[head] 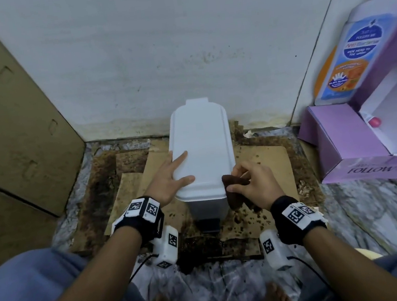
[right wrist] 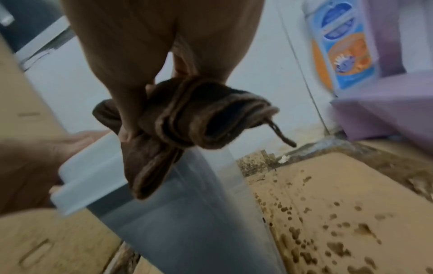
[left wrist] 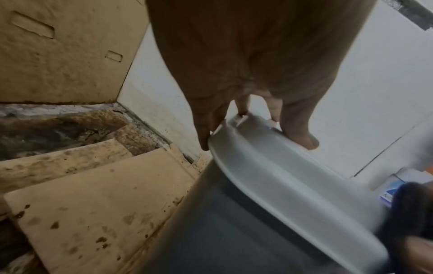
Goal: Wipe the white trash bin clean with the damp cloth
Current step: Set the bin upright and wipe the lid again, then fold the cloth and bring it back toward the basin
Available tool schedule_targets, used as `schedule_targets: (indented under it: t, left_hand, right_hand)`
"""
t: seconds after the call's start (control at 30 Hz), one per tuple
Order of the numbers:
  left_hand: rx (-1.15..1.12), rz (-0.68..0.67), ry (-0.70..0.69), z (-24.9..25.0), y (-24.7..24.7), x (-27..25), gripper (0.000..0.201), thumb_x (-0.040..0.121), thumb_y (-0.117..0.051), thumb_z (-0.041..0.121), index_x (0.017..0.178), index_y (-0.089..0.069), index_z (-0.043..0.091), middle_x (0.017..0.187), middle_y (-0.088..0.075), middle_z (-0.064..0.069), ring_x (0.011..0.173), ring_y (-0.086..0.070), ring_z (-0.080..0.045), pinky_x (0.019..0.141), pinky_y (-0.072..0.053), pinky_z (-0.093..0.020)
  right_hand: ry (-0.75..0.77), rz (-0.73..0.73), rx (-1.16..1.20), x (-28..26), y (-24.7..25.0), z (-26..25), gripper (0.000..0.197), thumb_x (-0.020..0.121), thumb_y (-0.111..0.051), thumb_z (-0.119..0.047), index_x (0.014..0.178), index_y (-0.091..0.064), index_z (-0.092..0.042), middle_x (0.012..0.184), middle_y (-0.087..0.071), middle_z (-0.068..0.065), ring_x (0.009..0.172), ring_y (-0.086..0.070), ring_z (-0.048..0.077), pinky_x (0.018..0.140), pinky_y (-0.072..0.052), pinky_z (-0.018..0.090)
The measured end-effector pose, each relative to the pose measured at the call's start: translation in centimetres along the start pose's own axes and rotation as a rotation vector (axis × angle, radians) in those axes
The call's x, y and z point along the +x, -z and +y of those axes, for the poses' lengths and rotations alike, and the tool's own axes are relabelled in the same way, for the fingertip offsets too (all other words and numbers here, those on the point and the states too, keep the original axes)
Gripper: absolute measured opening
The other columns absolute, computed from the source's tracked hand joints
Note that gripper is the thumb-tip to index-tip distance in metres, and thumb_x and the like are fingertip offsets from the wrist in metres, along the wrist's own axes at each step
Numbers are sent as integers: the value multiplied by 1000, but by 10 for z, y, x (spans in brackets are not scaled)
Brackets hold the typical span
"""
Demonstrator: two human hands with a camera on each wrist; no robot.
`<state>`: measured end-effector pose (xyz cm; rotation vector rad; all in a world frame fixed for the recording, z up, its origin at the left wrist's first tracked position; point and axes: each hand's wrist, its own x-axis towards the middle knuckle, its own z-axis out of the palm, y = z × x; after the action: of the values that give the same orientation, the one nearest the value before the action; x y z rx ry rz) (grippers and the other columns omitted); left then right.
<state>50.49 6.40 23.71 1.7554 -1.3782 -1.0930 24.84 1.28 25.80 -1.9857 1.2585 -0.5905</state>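
While the one white trash bin (head: 201, 150) stands on stained cardboard sheets (head: 265, 160) on the floor, its back close to the white wall (head: 157, 56), two hands work at its closed lid. The left hand (head: 171, 178) lies flat along the lid's left edge near the front left corner, its grip spread: the straight fingers (left wrist: 297, 128) rest on top of the lid in the left wrist view, and the thumb reaches across the front of the lid in the head view. The right hand (head: 250, 181) is at the lid's front right corner, its grip pinching one dark brown cloth (right wrist: 187, 118), bunched into folds between thumb and fingers. Part of the cloth hangs down beside the bin's front right corner, against the grey side of the bin; whether it presses on the plastic I cannot tell. One black pedal (head: 208, 224) shows at the bin's foot, at the front. The cardboard is spotted with dark brown stains, thickest at the front right. Two brown cartons (head: 16, 121) stand along the left. To the right sits one open purple box (head: 355, 147), and one large bottle (head: 355, 58) with a blue and orange label stands behind it. Each wrist carries one black band with white marker blocks.
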Motion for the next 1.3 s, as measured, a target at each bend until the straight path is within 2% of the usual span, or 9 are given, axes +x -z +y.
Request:
schedule_targets:
  t: [0.2, 0.33, 0.57, 0.7, 0.8, 0.9, 1.0, 1.13, 1.3]
  left_hand:
    - [158, 14, 41, 8, 1, -2, 74, 87, -69, 45, 151, -33, 38, 165, -16, 0, 151, -18, -22, 120, -24, -49]
    - [123, 108, -19, 36, 0, -18, 52, 95, -60, 40, 145, -47, 32, 161, -28, 4, 149, -22, -15, 120, -19, -36]
    - [-224, -121, 121, 106, 24, -48, 54, 98, -38, 59, 126, -63, 19, 113, -72, -10, 101, -71, -29, 94, -55, -41]
    - [-323, -235, 180, 120, 45, -60, 58, 94, -48, 59, 122, -63, 9, 106, -72, -25, 88, -74, -35, 81, -60, -38]
    - [-380, -225, 123, 123, 57, -67, 40, 94, -59, 40, 118, -66, 9, 107, -71, -19, 83, -73, -25, 79, -59, -31]
    - [-404, -153, 80, 123, 61, -72, 18, 90, -67, 22, 106, -71, 17, 95, -74, -7, 78, -72, -15, 90, -52, -35]
    - [-343, -75, 36, 121, 63, -76, 18, 87, -71, 14, 104, -74, 18, 88, -74, -1, 79, -69, -9, 92, -49, -34]
    - [-351, 18, -38, 124, 65, -83, 23, 90, -65, 3, 111, -73, 11, 93, -68, -8, 74, -65, -8, 64, -48, -13]
    - [-431, 80, -130, 126, 69, -89, 26, 91, -54, -15, 109, -66, 0, 95, -68, -7, 64, -67, -2, 51, -46, -10]
  right_hand:
    - [-128, 145, 104, 8, 23, 5, 20, 75, -80, -22, 80, -61, -24, 79, -63, -5, 68, -60, 10, 53, -46, 15]
    - [-70, 117, 267, 10, 27, -18, 18, 71, -83, -26, 82, -69, -23, 81, -68, -4, 74, -61, 9, 69, -51, 21]
    - [197, -13, 266, 17, 19, -88, 24, 67, -85, -22, 83, -68, -26, 87, -71, -4, 83, -66, 11, 78, -53, 26]
    - [321, 7, 224, 18, 20, -115, 29, 65, -87, -19, 87, -69, -21, 91, -66, -3, 88, -63, 9, 78, -55, 32]
    - [390, 21, 186, 13, 20, -128, 33, 63, -87, -16, 88, -65, -22, 91, -63, -3, 87, -63, 9, 72, -57, 32]
    - [305, 6, 240, 6, 17, -135, 43, 62, -87, -12, 91, -56, -19, 95, -61, -2, 80, -67, 16, 54, -57, 30]
    - [209, -94, 256, 2, 14, -134, 53, 63, -89, -19, 94, -46, -22, 102, -66, -2, 85, -68, 13, 57, -58, 31]
    - [49, -364, 451, 1, 18, -127, 54, 74, -82, -17, 105, -38, -17, 99, -73, 10, 71, -67, 26, 53, -45, 28]
    - [59, -263, 694, -1, 32, -119, 49, 71, -79, -13, 111, -50, -17, 81, -72, 7, 74, -63, 35, 68, -52, 37]
